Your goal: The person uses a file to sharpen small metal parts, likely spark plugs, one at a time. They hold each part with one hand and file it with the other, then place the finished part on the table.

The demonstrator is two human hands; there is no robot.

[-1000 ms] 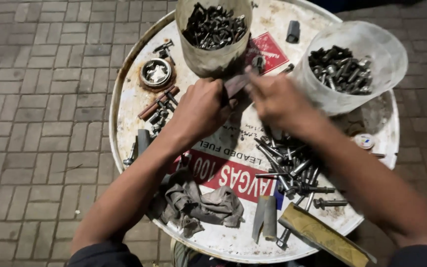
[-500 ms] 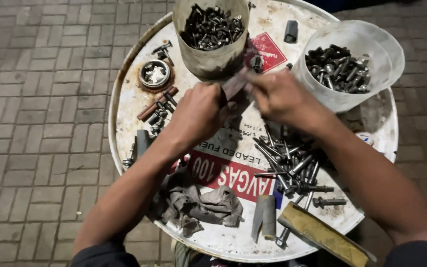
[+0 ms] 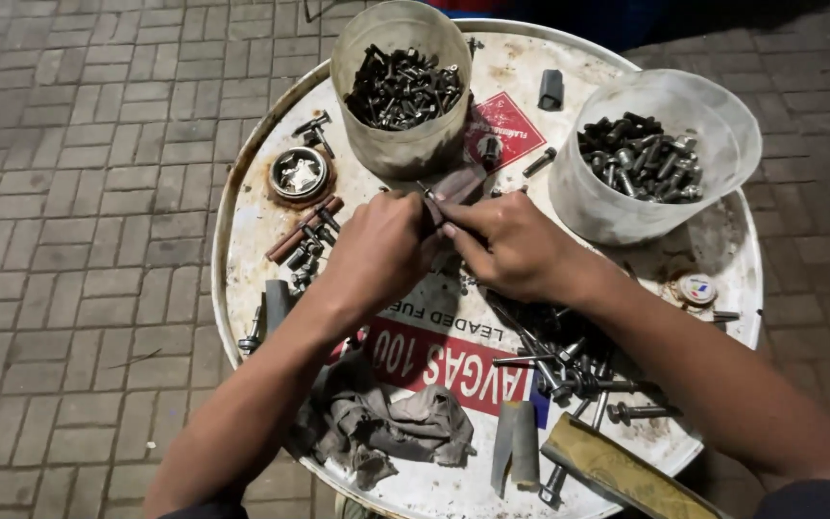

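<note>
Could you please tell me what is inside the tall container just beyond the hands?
The tall container holds a heap of dark metal bolts, filling it near the rim. Whatever lies beneath the top layer is covered.

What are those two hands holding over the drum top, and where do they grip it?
Both hands, left hand and right hand, pinch a small flat grey metal piece between them, gripping its lower end. What kind of piece it is cannot be told.

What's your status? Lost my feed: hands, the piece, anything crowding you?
Left hand and right hand together, both pinching a small flat metal piece. Tan bolt tub right behind it. Loose bolts by right wrist.
</note>
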